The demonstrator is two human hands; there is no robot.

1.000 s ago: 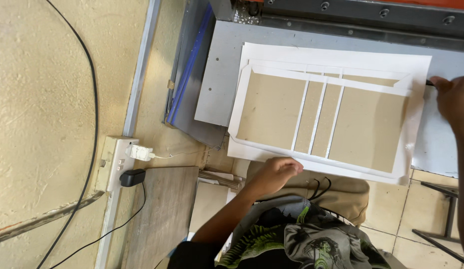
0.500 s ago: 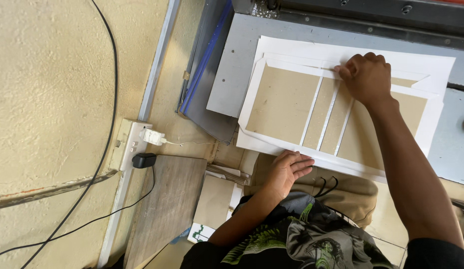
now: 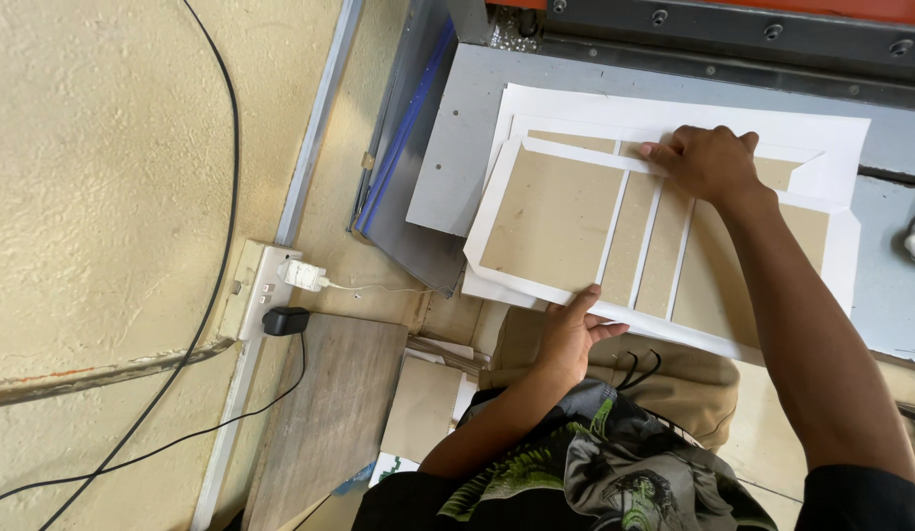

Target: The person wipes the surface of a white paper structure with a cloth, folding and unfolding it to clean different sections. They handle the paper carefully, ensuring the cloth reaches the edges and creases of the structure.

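A white sheet [image 3: 831, 147] lies on a grey metal table [image 3: 457, 177] with several brown card panels [image 3: 551, 216] glued side by side on it. One corner flap is folded over. My left hand [image 3: 567, 334] grips the sheet's near edge, thumb on top. My right hand [image 3: 708, 162] rests knuckles-up on the far edge of the panels, with its fingers bent onto the folded white border. More white sheets lie underneath.
A dark machine bar [image 3: 733, 25] with bolts runs along the table's far side. Blue-edged metal sheets [image 3: 403, 147] lean at the table's left. On the floor are a socket strip [image 3: 265, 290] with two plugs, a black cable [image 3: 216, 246] and a wooden plank [image 3: 329, 413].
My right hand came in from the right edge onto the far side of the panels. The sheet has shifted slightly. My left hand stays on the near edge.
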